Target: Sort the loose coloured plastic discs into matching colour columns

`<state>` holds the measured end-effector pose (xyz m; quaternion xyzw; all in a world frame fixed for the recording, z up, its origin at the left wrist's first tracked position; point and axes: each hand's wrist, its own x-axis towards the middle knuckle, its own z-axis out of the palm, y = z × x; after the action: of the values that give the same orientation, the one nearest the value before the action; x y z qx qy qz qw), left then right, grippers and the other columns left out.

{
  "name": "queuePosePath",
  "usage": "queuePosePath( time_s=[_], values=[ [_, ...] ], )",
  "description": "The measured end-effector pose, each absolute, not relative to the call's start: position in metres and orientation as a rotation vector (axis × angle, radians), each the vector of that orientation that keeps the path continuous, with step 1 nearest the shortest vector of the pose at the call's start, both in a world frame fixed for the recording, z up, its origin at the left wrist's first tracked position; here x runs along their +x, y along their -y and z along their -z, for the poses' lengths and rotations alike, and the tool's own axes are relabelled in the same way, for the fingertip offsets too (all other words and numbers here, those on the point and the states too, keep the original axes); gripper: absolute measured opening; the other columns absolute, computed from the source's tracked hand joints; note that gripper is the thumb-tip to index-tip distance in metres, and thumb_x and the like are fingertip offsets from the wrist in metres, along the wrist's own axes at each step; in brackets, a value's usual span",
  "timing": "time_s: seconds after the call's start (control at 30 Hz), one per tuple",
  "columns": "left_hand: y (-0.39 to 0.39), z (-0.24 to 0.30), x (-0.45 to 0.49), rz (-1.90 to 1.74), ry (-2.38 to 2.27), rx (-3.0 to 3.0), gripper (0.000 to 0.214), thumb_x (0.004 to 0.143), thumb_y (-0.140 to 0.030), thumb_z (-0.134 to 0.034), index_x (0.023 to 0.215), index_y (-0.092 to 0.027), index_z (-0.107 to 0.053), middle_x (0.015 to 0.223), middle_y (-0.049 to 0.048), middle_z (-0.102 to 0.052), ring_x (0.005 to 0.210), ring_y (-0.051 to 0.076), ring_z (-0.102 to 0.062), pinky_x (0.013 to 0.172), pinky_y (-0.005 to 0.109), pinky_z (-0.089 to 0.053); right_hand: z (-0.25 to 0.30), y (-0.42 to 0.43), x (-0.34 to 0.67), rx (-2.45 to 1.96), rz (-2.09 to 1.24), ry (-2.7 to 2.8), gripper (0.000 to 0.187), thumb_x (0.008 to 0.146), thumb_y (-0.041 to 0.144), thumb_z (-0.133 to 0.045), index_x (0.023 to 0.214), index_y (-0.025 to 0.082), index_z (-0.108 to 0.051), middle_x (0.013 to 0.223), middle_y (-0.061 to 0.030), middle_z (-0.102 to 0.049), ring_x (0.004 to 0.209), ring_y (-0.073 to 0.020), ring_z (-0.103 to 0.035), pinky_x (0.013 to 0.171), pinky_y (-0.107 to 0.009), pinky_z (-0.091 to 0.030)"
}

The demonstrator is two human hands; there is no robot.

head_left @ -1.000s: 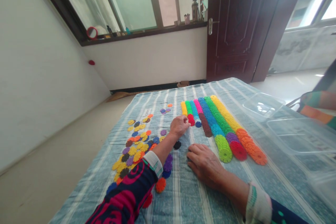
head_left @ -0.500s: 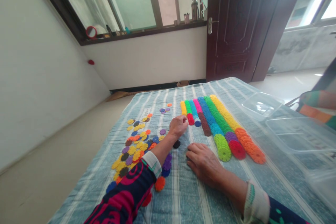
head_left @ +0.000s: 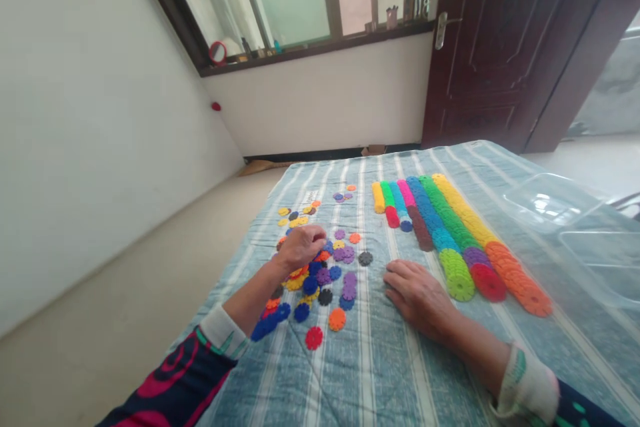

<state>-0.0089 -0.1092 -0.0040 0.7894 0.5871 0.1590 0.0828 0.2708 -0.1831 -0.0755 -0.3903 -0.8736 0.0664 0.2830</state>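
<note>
Blue-and-white striped cloth (head_left: pixel 370 360) carries the plastic discs: a loose, mixed pile (head_left: pixel 311 285) on the left and seven neat overlapping rows (head_left: pixel 440 213) on the right. The left hand (head_left: pixel 303 247) is over the upper part of the pile, its fingertips drawn in together; whether this grip pinches a disc cannot be told. The right hand (head_left: pixel 420 297) rests palm down between pile and rows, fingers loosely bent, its underside hidden, so its grip cannot be told either. Near its fingertips lies a black disc (head_left: pixel 365 259). Two clear boxes (head_left: pixel 600 233) stand beyond the rows, to the right.
</note>
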Motion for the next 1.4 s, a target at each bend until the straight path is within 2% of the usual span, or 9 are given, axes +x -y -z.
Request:
queuePosePath(
  time_s=[0.33,0.73,0.87,1.03,1.2,1.4],
  values=[
    [0.167,-0.005,-0.062,-0.5,-1.831,2.171,0.02,0.075,-0.025,-0.049,0.07,-0.019,-0.067,0.07,-0.0013,-0.065,0.066,0.013,-0.056,0.065,0.022,-0.042,0.084,0.184,0.275,-1.019,-0.115,2.35,0.015,0.093,0.017,-0.049,0.097,0.019,-0.064,0.111,-0.0097,-0.065,0.105,-0.0247,-0.06,0.093,-0.042,-0.047],
    [0.188,0.004,-0.079,-0.524,-1.896,2.123,0.017,0.076,-0.023,-0.052,0.07,-0.018,-0.067,0.071,-0.0011,-0.065,0.069,0.013,-0.057,0.068,0.023,-0.043,0.093,0.184,0.28,-0.982,-0.077,2.306,0.018,0.092,0.023,-0.05,0.1,0.022,-0.066,0.112,-0.0092,-0.068,0.108,-0.0255,-0.062,0.093,-0.042,-0.051],
    [0.187,0.008,-0.07,-0.513,-1.879,2.13,0.012,0.074,-0.025,-0.059,0.077,-0.019,-0.069,0.077,-0.0011,-0.066,0.072,0.013,-0.058,0.071,0.022,-0.044,0.094,0.184,0.28,-0.982,-0.069,2.31,0.018,0.092,0.024,-0.05,0.1,0.022,-0.066,0.112,-0.0096,-0.068,0.107,-0.0258,-0.063,0.092,-0.043,-0.051],
    [0.179,0.014,-0.058,-0.441,-1.879,2.16,0.02,0.07,-0.023,-0.064,0.088,-0.019,-0.072,0.08,0.0008,-0.067,0.074,0.014,-0.06,0.071,0.023,-0.045,0.094,0.184,0.28,-0.984,-0.068,2.318,0.017,0.092,0.023,-0.05,0.1,0.021,-0.065,0.113,-0.0095,-0.068,0.108,-0.0257,-0.062,0.093,-0.043,-0.051],
    [0.175,0.012,-0.056,-0.43,-1.882,2.171,0.013,0.074,-0.023,-0.059,0.077,-0.019,-0.071,0.075,0.001,-0.068,0.071,0.014,-0.059,0.069,0.023,-0.043,0.093,0.184,0.28,-0.982,-0.071,2.315,0.018,0.092,0.023,-0.05,0.101,0.023,-0.066,0.113,-0.0095,-0.068,0.108,-0.0254,-0.062,0.093,-0.042,-0.051],
    [0.174,0.008,-0.06,-0.493,-1.851,2.083,0.021,0.079,-0.027,-0.05,0.073,-0.02,-0.069,0.066,-0.0022,-0.065,0.064,0.012,-0.057,0.063,0.021,-0.042,0.094,0.183,0.28,-0.977,-0.074,2.31,0.017,0.092,0.023,-0.05,0.101,0.023,-0.065,0.112,-0.009,-0.068,0.108,-0.0253,-0.062,0.093,-0.042,-0.051]
  ],
)
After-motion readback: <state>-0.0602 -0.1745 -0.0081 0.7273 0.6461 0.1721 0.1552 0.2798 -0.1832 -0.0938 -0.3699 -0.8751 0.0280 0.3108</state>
